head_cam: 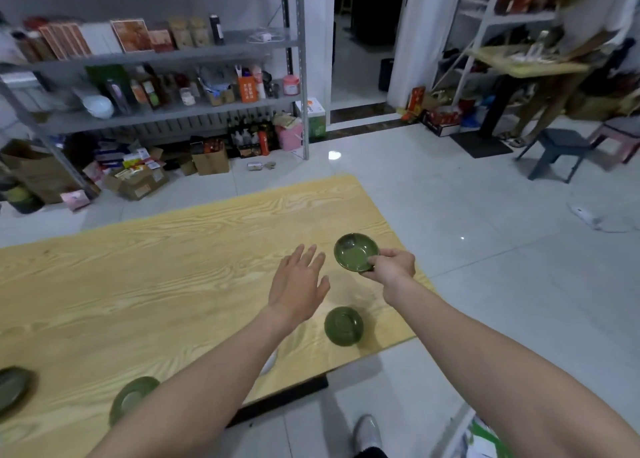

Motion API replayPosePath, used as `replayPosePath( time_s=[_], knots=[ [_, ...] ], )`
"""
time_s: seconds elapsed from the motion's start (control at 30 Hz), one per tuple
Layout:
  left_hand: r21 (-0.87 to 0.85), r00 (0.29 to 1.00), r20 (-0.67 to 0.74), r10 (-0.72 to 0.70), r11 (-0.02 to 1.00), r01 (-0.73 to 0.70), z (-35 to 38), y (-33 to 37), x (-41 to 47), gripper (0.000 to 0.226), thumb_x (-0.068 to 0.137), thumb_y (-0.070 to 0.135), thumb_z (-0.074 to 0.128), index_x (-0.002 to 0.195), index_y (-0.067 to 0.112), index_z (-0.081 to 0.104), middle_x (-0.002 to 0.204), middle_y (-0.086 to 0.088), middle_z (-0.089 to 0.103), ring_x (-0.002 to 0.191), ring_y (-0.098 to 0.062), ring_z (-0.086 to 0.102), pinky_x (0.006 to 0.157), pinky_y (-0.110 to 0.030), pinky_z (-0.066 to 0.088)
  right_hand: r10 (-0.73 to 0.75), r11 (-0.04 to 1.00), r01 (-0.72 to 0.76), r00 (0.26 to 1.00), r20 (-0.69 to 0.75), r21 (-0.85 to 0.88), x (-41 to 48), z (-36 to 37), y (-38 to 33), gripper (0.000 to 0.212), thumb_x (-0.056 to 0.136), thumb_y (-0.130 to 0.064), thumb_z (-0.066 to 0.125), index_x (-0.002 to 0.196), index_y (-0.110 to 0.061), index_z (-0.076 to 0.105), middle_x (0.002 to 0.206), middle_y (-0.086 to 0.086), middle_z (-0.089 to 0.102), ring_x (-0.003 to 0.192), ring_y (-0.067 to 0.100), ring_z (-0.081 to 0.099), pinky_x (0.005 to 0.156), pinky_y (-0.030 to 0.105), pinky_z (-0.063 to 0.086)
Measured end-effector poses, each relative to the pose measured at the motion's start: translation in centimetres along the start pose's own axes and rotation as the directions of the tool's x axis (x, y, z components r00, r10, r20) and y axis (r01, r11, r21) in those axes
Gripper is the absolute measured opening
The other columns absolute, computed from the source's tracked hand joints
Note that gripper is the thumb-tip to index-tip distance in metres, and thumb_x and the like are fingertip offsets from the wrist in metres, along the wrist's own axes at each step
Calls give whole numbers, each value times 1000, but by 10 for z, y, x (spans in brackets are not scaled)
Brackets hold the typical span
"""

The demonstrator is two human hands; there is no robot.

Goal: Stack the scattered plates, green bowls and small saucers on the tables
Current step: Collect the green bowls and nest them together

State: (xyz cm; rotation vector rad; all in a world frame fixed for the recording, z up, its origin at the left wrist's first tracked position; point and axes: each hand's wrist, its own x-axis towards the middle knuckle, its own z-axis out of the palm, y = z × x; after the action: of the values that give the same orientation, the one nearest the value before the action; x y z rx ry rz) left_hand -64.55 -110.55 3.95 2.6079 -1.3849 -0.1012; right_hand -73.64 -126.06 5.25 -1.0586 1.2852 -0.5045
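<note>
My right hand (391, 267) pinches a small green bowl (355, 251) by its near rim and holds it above the right end of the wooden table (156, 267). My left hand (299, 286) hovers beside it with straight, spread fingers and holds nothing. A second green bowl (343, 326) lies upside down on the table near the right corner, below both hands. A green plate (133, 397) sits at the table's near edge, partly hidden by my left forearm. Another dark green dish (12, 386) shows at the far left edge.
Grey metal shelves (156, 59) packed with boxes and bottles stand behind the table. Cardboard boxes (138, 180) lie on the tiled floor. A grey stool (557, 152) and a second table (526, 62) with a person beside it are at the right. My shoe (369, 433) is below the table's corner.
</note>
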Motion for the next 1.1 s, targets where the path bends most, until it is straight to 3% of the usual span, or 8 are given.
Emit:
replayPosePath(
  time_s=[0.23,0.37,0.53,0.67,0.87,1.03,1.1],
  knots=[
    [-31,1000,-6,-23,999,23,26,26,-30,50,100,35,44,147,17,39,157,-6,34,143,-28,30,112,-38,27,2,999,-1,1000,-8,42,-14,-46,9,27,83,14,65,104,-1,58,122,21,57,63,27,65,66,33,60],
    [-202,983,92,-161,963,176,56,39,-42,50,99,33,50,145,14,42,147,-9,44,130,-28,43,101,-37,41,22,998,-22,1000,-14,55,-11,-69,23,30,82,14,66,109,1,59,121,20,57,58,24,64,64,32,59],
    [-409,881,194,-432,780,473,93,51,-50,57,95,27,58,146,12,36,135,-16,41,116,-33,51,90,-36,43,42,999,-43,998,42,19,-4,-87,45,30,81,11,69,109,4,63,116,22,64,72,30,70,49,25,57],
    [-450,790,284,-543,653,610,117,59,-49,65,93,28,62,148,11,32,139,-20,37,121,-38,49,95,-36,41,65,998,-66,995,76,14,5,-95,57,30,82,10,69,110,3,63,112,22,66,76,32,72,51,25,58],
    [-520,683,324,-655,480,707,132,67,-35,70,84,35,73,140,8,41,135,-17,39,117,-35,50,93,-35,42,84,996,-81,991,108,-35,23,-97,67,31,82,11,69,112,4,63,111,23,66,69,28,70,53,26,59],
    [-510,576,364,-732,361,781,139,63,-20,71,66,47,87,113,3,55,121,-15,53,87,-25,52,71,-32,42,102,989,-88,988,114,-119,39,-91,71,28,84,8,68,110,-1,64,108,20,68,54,19,68,55,25,59],
    [-502,545,374,-750,331,799,141,61,-15,74,58,50,90,105,3,57,115,-14,55,84,-26,55,65,-33,42,109,985,-93,988,113,-143,45,-88,72,28,85,7,68,110,-4,64,108,19,68,53,18,67,61,27,60]
  ],
)
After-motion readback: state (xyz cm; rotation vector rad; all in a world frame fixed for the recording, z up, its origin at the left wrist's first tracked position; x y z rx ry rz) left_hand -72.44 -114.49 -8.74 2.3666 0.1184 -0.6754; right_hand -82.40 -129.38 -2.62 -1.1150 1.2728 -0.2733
